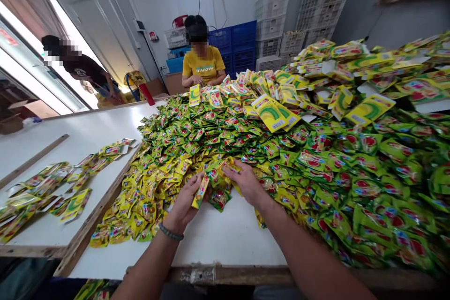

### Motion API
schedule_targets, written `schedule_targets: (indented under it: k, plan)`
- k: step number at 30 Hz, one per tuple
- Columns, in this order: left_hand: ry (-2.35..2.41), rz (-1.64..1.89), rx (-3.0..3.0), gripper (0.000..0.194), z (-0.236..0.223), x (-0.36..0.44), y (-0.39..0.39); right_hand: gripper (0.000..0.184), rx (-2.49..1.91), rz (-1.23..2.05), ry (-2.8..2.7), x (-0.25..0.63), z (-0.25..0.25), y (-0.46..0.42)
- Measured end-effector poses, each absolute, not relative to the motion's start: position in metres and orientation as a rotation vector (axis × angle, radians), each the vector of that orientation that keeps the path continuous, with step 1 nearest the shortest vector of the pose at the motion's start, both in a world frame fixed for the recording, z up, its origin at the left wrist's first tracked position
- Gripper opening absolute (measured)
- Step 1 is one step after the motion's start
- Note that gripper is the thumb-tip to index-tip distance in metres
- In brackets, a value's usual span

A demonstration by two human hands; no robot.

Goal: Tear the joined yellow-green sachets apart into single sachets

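Note:
My left hand (185, 200), with a dark beaded bracelet at its wrist, is closed around a small yellow-and-green carton (200, 191), tilted with one narrow side toward me. To its right, my right hand (249, 184) pinches a small yellow packet (230, 165), partly covered by the fingers, close to the carton's far end. Under the hands lies a loose green packet (220, 199) with a red picture. Yellow packets (140, 201) spread to the left, and a large heap of green packets (365, 187) rises on the right.
Flat yellow-green cartons (274, 113) lie piled on the heap's far side; more cartons (75, 205) lie left of a wooden strip (101, 206). A person in a yellow shirt (204, 66) sits opposite; another in dark clothes (86, 68) leans at left. Crates (272, 18) stand behind.

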State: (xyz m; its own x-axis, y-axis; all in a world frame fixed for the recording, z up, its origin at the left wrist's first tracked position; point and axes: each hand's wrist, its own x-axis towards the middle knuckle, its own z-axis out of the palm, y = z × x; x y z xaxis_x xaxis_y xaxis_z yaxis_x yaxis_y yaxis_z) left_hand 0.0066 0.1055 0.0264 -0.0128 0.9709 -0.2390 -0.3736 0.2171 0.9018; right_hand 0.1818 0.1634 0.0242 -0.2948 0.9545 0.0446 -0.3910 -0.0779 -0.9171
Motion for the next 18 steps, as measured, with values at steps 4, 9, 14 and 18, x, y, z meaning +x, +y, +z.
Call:
schedule_targets:
  k: [4, 9, 14, 18]
  plan:
    - [1.003, 1.079, 0.89, 0.049, 0.018, 0.024, 0.102, 0.044, -0.969, 1.364, -1.227, 0.176, 0.006, 0.168]
    - [1.076, 0.965, 1.037, 0.038, 0.02, 0.021, 0.098, 0.045, -1.089, 1.194, -1.285, 0.182, 0.002, 0.177]
    - [1.114, 0.954, 1.042, 0.036, 0.024, 0.005, 0.098, 0.035, -1.113, 1.142, -1.499, 0.193, 0.011, 0.18]
    - [1.123, 0.872, 1.105, 0.035, 0.024, -0.005, 0.097, 0.039, -1.074, 1.164, -1.53, 0.192, 0.01, 0.179]
